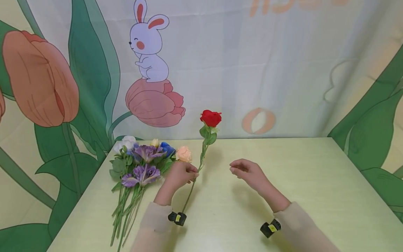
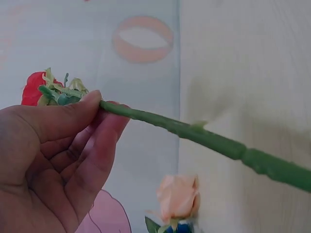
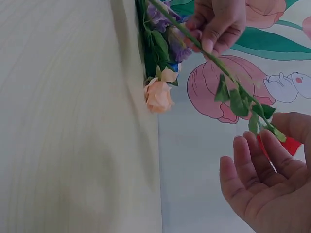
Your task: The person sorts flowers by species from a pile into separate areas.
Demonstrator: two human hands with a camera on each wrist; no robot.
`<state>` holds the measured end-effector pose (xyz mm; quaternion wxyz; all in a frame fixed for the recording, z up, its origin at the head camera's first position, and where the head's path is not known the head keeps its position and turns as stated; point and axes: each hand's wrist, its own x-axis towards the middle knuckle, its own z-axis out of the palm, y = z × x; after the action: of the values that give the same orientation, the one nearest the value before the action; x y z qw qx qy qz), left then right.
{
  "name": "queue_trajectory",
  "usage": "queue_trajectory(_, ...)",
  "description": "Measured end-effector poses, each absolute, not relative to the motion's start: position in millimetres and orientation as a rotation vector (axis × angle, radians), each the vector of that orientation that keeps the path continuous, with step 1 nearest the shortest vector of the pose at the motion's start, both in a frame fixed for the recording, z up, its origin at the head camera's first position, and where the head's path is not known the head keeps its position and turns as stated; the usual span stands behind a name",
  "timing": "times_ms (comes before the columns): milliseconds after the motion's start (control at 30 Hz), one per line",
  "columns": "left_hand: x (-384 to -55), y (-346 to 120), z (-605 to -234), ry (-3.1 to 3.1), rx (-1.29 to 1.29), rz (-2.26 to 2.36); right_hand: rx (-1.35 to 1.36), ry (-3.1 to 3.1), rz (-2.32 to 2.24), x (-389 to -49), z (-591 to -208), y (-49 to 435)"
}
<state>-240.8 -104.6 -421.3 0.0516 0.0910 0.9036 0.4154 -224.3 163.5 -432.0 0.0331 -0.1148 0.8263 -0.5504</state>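
Observation:
My left hand [image 1: 181, 175] pinches the green stem [image 2: 194, 138] of a red rose [image 1: 211, 118] between thumb and fingers. The rose leans slightly right above the table, its leaves [image 1: 208, 136] just under the bloom. To the right, my right hand [image 1: 248, 173] hovers over the table with loosely bent fingers and nothing in it. In the right wrist view the fingers of that hand [image 3: 272, 179] overlap the red bloom [image 3: 290, 144], while the head view shows a gap between them. Left of my left hand lies a pile of flowers, with purple blooms [image 1: 146, 175] nearest.
The pile also has a peach rose [image 1: 184, 154], a blue bloom [image 1: 168, 149] and a white bloom [image 1: 128, 142], with bare stems [image 1: 121, 217] pointing toward me. Behind the pale table [image 1: 315, 182] hangs a printed curtain [image 1: 220, 70] with a rabbit and tulips.

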Motion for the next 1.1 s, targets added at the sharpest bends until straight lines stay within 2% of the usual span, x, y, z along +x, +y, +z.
queue_trajectory(533, -246, -63, -402, 2.591, 0.293, 1.622, -0.266, 2.401, -1.848, -229, -429, 120)
queue_trajectory(1100, -251, -44, -400, 2.578, 0.224, 1.713, -0.099, 2.380, -2.014, -232, -428, 107)
